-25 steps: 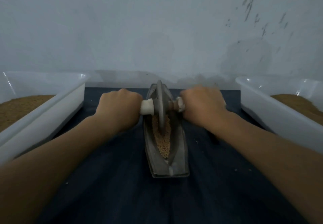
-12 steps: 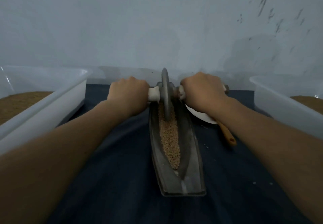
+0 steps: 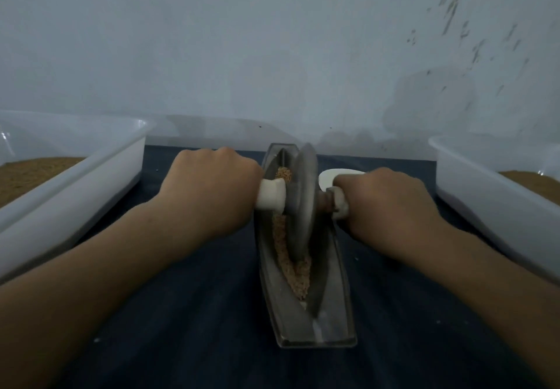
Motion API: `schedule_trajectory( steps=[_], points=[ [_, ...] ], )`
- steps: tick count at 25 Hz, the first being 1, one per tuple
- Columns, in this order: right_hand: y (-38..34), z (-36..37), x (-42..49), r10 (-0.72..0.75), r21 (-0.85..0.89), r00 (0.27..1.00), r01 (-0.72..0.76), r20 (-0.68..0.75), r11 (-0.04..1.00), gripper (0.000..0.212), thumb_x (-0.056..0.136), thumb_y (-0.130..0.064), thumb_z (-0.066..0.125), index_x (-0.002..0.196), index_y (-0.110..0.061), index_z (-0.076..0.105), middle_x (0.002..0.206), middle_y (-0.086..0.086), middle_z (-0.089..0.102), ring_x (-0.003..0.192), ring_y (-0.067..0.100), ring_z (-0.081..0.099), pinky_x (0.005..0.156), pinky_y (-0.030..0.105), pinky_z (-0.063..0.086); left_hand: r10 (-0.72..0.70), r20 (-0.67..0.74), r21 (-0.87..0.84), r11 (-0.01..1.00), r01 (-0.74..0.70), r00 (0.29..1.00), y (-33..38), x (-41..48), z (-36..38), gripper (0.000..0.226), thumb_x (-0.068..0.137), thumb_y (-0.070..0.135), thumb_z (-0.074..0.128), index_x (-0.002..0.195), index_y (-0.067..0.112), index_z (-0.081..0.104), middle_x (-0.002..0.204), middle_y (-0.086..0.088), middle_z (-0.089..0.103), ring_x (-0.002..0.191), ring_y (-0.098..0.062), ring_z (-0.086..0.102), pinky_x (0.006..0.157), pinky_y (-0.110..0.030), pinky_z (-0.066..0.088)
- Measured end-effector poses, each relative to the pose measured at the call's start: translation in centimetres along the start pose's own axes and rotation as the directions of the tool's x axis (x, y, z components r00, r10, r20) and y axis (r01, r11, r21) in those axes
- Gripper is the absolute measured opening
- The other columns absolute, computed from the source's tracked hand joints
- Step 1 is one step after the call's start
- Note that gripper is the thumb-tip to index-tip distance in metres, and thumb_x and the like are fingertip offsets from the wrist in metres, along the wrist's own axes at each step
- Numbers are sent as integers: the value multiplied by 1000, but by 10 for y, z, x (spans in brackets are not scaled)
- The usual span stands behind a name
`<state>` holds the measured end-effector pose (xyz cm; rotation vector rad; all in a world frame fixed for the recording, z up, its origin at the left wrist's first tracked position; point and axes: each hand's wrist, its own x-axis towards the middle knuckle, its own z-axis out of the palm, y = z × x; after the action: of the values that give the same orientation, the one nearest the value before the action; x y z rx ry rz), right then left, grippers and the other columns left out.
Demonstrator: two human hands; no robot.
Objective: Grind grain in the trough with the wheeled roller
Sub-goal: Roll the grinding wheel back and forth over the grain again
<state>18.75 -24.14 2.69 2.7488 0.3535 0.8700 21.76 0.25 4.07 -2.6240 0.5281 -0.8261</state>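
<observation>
Left hand (image 3: pixel 209 190): clenched on roller (image 3: pixel 303 203) left handle, frame centre
Right hand (image 3: pixel 385 206): grasping right handle
Grain (image 3: pixel 300 276): in trough (image 3: pixel 339 297)

The left hand (image 3: pixel 212 190) and the right hand (image 3: pixel 383 206) each gripped a white handle of the wheeled roller (image 3: pixel 303 203), whose metal disc stood in the grain (image 3: pixel 298 270) along the grey trough (image 3: pixel 336 291). The trough lay on a dark cloth (image 3: pixel 197 313) between two white tubs (image 3: pixel 91 176) (image 3: pixel 485 194) holding brown material.
</observation>
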Motion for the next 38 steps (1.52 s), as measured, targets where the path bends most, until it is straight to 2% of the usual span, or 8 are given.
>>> schedule_trajectory(
  steps=[4,8,16,19,24,31,35,38],
  points=[
    [0,29,60,75,-6,997,-75,-7,997,15,88,-28,64,83,-24,50,69,-2,47,64,25,52,49,29,28,-139,91,-91,985,148,986,1,42,22,15,89,34,58,100,27,65,79,0,53,71,-24,57,58,-33,39],
    [-7,9,57,38,14,998,-39,42,999,14,88,-24,64,87,-26,50,76,2,54,74,27,60,57,31,32,-170,128,-142,972,188,977,3,24,13,10,89,31,57,96,25,62,75,3,46,67,-22,49,60,-34,38],
    [-3,-19,-16,-8,34,993,12,-122,999,41,45,-28,75,59,-28,36,56,-14,6,51,-1,0,49,16,-1,66,-47,-38,997,-68,997,-10,-27,-22,26,61,46,70,67,37,46,55,13,16,42,-9,16,45,-18,6],
    [0,19,15,71,-17,997,-72,-32,997,28,68,-30,74,71,-26,47,55,-10,32,44,14,30,45,22,14,-23,39,-1,1000,24,999,-4,19,8,11,79,40,62,82,33,54,64,9,35,54,-15,39,47,-26,26],
    [-2,27,73,134,-10,991,-134,-6,991,11,89,-24,61,100,-23,59,91,3,68,84,31,67,60,32,34,-175,132,-105,976,189,976,-4,49,22,16,87,40,57,98,31,64,86,2,59,78,-24,62,60,-33,38],
    [3,-13,-36,17,-26,998,-19,-66,999,51,56,-41,69,74,-35,22,55,-10,28,45,20,29,46,21,1,149,-192,2,988,-151,970,-10,-24,-28,39,48,38,79,64,31,44,55,11,16,45,-9,3,48,-17,4],
    [7,0,-17,87,-24,995,-89,-56,996,39,53,-35,76,65,-30,40,52,-12,22,42,9,17,43,19,7,67,14,103,992,-68,998,-3,-7,-6,25,74,44,66,75,35,43,59,10,28,45,-11,27,44,-24,12],
    [6,29,41,156,57,987,-158,42,986,10,86,-34,65,85,-28,56,67,-6,48,59,22,49,53,29,32,-67,-12,54,996,67,998,-1,35,17,10,85,41,59,87,32,57,66,6,37,61,-20,52,51,-29,31]
  ],
)
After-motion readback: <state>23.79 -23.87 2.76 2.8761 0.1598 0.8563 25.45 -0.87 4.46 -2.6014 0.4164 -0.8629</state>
